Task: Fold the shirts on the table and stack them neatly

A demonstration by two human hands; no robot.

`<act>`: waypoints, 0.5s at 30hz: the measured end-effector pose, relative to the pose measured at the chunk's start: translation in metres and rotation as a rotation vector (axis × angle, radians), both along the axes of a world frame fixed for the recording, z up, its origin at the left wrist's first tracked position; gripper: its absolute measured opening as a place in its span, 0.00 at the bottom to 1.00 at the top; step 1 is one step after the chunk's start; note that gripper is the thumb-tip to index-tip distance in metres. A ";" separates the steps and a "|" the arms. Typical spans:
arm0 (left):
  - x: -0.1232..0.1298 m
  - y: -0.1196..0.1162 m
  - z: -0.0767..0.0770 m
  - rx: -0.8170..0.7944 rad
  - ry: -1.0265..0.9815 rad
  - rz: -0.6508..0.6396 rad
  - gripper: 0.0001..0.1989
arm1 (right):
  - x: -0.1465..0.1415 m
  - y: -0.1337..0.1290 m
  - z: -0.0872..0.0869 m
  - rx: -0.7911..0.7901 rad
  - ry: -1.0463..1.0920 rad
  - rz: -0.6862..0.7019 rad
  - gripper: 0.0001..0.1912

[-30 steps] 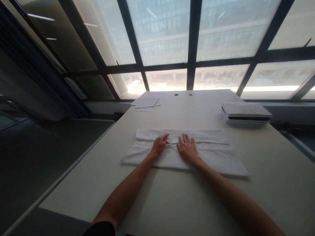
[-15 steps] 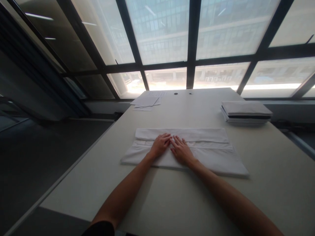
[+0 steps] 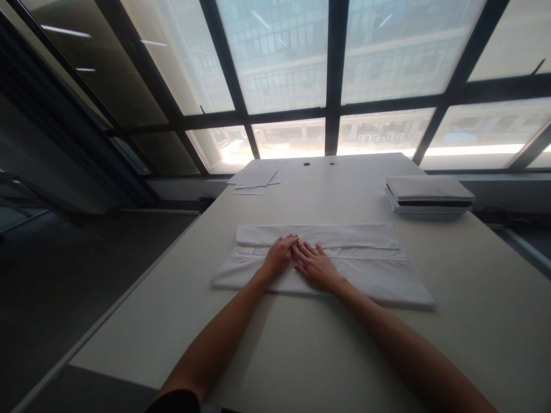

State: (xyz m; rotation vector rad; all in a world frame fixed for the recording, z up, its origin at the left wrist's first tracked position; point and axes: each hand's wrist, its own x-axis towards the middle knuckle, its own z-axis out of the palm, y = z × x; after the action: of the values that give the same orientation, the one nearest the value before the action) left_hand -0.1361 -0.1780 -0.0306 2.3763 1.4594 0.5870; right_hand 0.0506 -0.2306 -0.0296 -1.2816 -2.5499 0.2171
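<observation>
A white folded cloth (image 3: 370,278) lies flat on the table, its far edge turned over in a band and a seam line running across its middle. My left hand (image 3: 279,254) rests on the cloth left of its centre, fingers stretched forward and holding nothing. Beside it, my right hand (image 3: 316,265) lies palm down with its fingers spread, its fingertips meeting those of the left hand. The cloth under both palms is hidden.
The white table (image 3: 336,355) reaches to a wall of windows. At its back left are loose paper sheets (image 3: 257,176). A stack of folded cloths (image 3: 430,192), with a dark layer in it, sits at the right. Two small round spots mark the far tabletop.
My right hand has shifted slightly left, so its fingertips now touch or overlap the left hand's fingers. The cloth lies as before.
</observation>
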 end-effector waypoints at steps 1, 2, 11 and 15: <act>0.000 0.000 0.000 -0.004 0.007 0.002 0.26 | 0.000 0.000 0.000 0.005 0.005 0.013 0.33; 0.000 0.000 0.000 -0.008 0.011 0.003 0.26 | 0.000 -0.001 0.000 0.010 0.009 0.025 0.32; -0.003 -0.002 0.001 0.016 0.082 0.013 0.26 | 0.000 0.000 -0.001 0.002 -0.009 0.032 0.34; -0.037 -0.001 0.003 0.033 0.244 0.149 0.27 | 0.000 0.000 -0.002 -0.011 -0.014 0.036 0.33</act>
State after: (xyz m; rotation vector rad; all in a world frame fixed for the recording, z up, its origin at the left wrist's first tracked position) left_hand -0.1727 -0.1789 -0.0278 2.4494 1.7534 0.3655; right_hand 0.0509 -0.2304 -0.0312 -1.2458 -2.5893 0.2312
